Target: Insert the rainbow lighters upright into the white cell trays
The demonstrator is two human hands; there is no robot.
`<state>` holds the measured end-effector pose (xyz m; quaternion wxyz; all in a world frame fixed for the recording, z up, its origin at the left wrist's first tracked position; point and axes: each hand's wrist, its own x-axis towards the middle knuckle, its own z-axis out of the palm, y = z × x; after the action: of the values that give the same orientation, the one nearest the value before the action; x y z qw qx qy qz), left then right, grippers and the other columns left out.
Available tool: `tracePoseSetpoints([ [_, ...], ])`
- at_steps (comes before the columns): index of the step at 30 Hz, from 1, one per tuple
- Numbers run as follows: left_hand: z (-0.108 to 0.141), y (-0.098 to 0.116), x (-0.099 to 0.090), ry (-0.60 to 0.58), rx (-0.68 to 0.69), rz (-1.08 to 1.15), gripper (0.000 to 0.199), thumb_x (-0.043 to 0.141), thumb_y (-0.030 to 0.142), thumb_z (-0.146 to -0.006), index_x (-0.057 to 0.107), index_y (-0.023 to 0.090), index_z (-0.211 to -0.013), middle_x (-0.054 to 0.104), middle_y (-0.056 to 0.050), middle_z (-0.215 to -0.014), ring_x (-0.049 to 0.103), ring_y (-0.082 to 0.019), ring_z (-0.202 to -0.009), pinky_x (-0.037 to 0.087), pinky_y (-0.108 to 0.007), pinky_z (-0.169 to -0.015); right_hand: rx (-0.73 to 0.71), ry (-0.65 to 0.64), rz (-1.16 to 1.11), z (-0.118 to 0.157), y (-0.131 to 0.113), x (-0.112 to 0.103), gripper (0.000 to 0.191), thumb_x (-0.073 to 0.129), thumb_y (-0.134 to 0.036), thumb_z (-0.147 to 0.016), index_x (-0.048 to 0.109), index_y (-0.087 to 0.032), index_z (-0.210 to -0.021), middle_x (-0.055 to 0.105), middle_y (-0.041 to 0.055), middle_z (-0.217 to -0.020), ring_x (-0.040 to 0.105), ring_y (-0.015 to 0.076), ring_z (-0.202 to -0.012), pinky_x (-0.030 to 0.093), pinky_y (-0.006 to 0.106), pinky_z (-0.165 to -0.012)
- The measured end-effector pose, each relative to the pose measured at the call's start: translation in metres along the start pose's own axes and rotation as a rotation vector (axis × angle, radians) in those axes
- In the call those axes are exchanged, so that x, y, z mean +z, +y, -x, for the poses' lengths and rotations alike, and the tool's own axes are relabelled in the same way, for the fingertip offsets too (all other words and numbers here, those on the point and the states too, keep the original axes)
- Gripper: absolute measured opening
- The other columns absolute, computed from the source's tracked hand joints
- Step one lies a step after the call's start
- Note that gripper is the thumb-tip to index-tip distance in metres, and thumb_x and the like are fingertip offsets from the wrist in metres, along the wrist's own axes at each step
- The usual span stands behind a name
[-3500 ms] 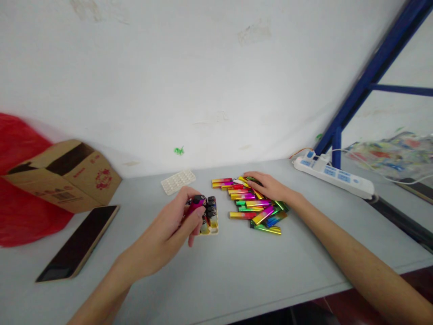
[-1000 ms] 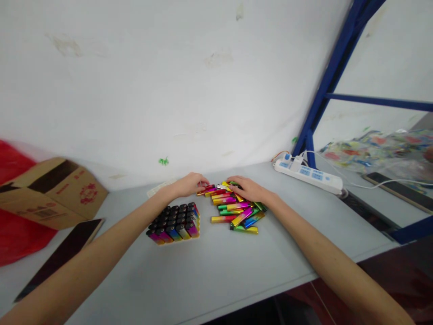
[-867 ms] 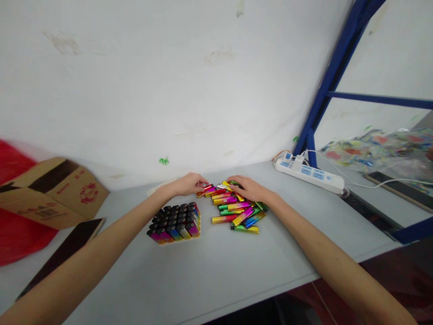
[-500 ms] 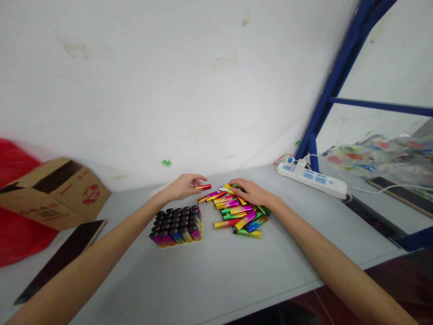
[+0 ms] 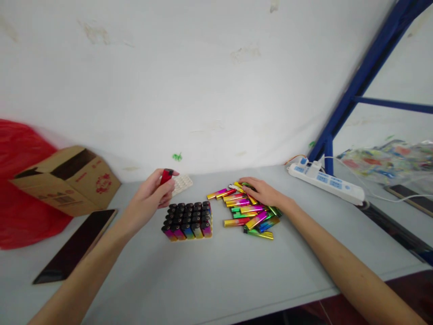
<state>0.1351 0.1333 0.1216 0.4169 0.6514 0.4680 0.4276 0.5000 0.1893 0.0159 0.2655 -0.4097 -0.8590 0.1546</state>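
Between the thumb and fingers of my left hand (image 5: 150, 194) is a red lighter (image 5: 165, 175), upright with its black top uppermost. Just below and to the right of that hand stands a block of lighters (image 5: 187, 221) in close rows, black tops up. Further right lies a loose pile of shiny coloured lighters (image 5: 250, 212), on their sides and pointing various ways. My right hand (image 5: 259, 192) rests over the back right of this pile, its fingers stretched across the lighters. Some lighters are hidden under its palm.
A white gridded tray (image 5: 182, 184) lies behind the block. To the left are an open cardboard box (image 5: 77, 185), a red plastic bag (image 5: 20, 149) and a dark flat panel (image 5: 76, 248). A white power strip (image 5: 326, 183) and a blue metal frame (image 5: 352, 95) stand to the right.
My left hand has moved left, away from the pile, and turned the red lighter from lying flat to upright. The right hand stays on the pile. The view has shifted slightly left.
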Motion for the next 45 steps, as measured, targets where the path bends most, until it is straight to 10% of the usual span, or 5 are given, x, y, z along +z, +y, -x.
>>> tracePoseSetpoints([
  [8, 0.046, -0.023, -0.011, 0.167, 0.108, -0.714, 0.038, 0.062, 0.060, -0.085, 0.050, 0.024, -0.082, 0.054, 0.003, -0.072, 0.054, -0.017, -0.066, 0.047, -0.031, -0.063, 0.006, -0.002, -0.009, 0.000, -0.002, -0.001, 0.043, 0.041, -0.044, -0.108, 0.060, -0.021, -0.139, 0.065, 0.0143, -0.141, 0.062, 0.0298, -0.130, 0.046, 0.053, -0.114],
  [15, 0.050, -0.026, 0.003, -0.088, 0.292, -0.749, 0.061, 0.083, 0.058, -0.067, 0.058, 0.025, -0.111, 0.059, -0.015, -0.146, 0.057, -0.036, -0.133, 0.052, -0.049, -0.107, 0.055, -0.010, -0.018, 0.003, -0.002, -0.001, 0.051, 0.041, -0.049, -0.108, 0.050, -0.024, -0.151, 0.060, 0.0124, -0.150, 0.058, 0.0291, -0.136, 0.043, 0.053, -0.118],
  [25, 0.044, -0.051, 0.000, -0.151, 0.109, -0.749, 0.057, 0.084, 0.050, -0.067, 0.063, 0.024, -0.113, 0.073, -0.010, -0.115, 0.070, -0.034, -0.105, 0.057, -0.045, -0.091, 0.033, -0.094, -0.036, 0.002, -0.011, -0.010, 0.052, 0.035, -0.052, -0.110, 0.049, -0.029, -0.153, 0.051, 0.0083, -0.157, 0.048, 0.0243, -0.145, 0.034, 0.050, -0.126],
  [35, 0.047, -0.049, -0.028, 0.052, 0.021, -0.820, 0.057, 0.081, 0.057, -0.060, 0.062, 0.026, -0.103, 0.074, -0.008, -0.099, 0.071, -0.036, -0.090, 0.057, -0.048, -0.081, -0.019, -0.117, 0.171, -0.007, -0.027, 0.009, 0.051, 0.044, -0.055, -0.107, 0.053, -0.034, -0.152, 0.048, 0.0079, -0.161, 0.040, 0.0342, -0.151, 0.029, 0.062, -0.124],
  [45, 0.021, -0.034, -0.027, 0.011, -0.009, -0.898, 0.045, 0.080, 0.053, -0.060, 0.059, 0.024, -0.089, 0.072, -0.007, -0.087, 0.070, -0.034, -0.080, 0.054, -0.041, -0.069, -0.027, -0.142, 0.148, -0.007, -0.027, 0.010, 0.049, 0.042, -0.056, -0.107, 0.059, -0.035, -0.148, 0.052, 0.0080, -0.158, 0.043, 0.0341, -0.148, 0.031, 0.061, -0.123],
])
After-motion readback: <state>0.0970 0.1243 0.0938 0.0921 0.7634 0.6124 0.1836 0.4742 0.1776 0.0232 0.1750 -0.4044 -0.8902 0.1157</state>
